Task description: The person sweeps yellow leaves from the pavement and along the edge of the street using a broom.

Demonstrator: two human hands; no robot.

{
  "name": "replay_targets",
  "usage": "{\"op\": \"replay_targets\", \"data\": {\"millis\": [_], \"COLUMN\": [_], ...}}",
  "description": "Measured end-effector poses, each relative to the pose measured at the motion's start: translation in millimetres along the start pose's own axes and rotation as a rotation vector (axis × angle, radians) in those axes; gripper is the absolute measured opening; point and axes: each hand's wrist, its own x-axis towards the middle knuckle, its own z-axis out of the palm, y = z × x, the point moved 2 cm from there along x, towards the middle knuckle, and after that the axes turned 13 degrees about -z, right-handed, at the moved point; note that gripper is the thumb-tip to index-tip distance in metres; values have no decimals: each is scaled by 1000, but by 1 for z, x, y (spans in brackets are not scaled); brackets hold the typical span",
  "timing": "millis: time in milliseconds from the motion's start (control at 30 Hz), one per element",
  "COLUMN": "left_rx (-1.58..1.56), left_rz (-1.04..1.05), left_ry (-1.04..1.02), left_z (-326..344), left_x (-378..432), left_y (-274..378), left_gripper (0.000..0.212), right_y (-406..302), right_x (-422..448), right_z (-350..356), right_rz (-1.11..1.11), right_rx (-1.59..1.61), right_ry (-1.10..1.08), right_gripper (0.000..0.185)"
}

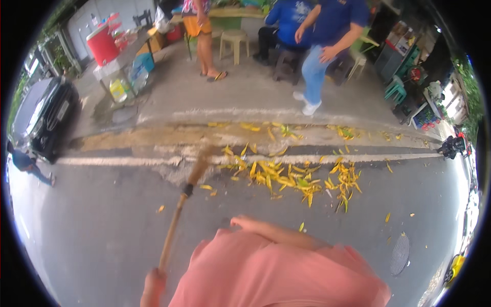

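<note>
My left hand (154, 283), at the lower left, grips the wooden handle of a broom (174, 220). The broom's brown bristle head (200, 169) points away from me over the road's edge and looks blurred. My right hand (239, 221) is held in front of my pink shirt; it is partly hidden by the shirt, and I see nothing in it. Yellow fallen leaves (284, 178), a few of them green, lie scattered and in loose clusters on the asphalt to the right of the broom head, along a white road line (126, 161).
Beyond the curb (230, 112) a person in jeans (315, 73) stands near a seated person and another in orange shorts. A plastic stool (234, 38) and a red cooler (102, 46) are there too. A dark car (50, 115) stands at left; a manhole cover (401, 254) lies at right.
</note>
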Motion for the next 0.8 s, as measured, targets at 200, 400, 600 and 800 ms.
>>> {"op": "replay_targets", "data": {"millis": [200, 400, 600, 800], "left_rx": [-412, -292, 137, 235], "left_rz": [-436, -454, -127, 226], "left_ry": [-145, -414, -747, -770], "left_z": [-34, 34, 50, 72], "left_x": [11, 42, -64, -78], "left_y": [-3, 33, 169, 258], "left_gripper": [27, 17, 34, 33], "right_y": [20, 106, 133, 160], "right_x": [-40, -158, -288, -360], "right_z": [7, 41, 64, 82], "right_rz": [238, 511, 961, 1014], "right_rx": [-108, 26, 157, 162], "right_ry": [7, 183, 230, 294], "right_gripper": [41, 37, 32, 33]}}
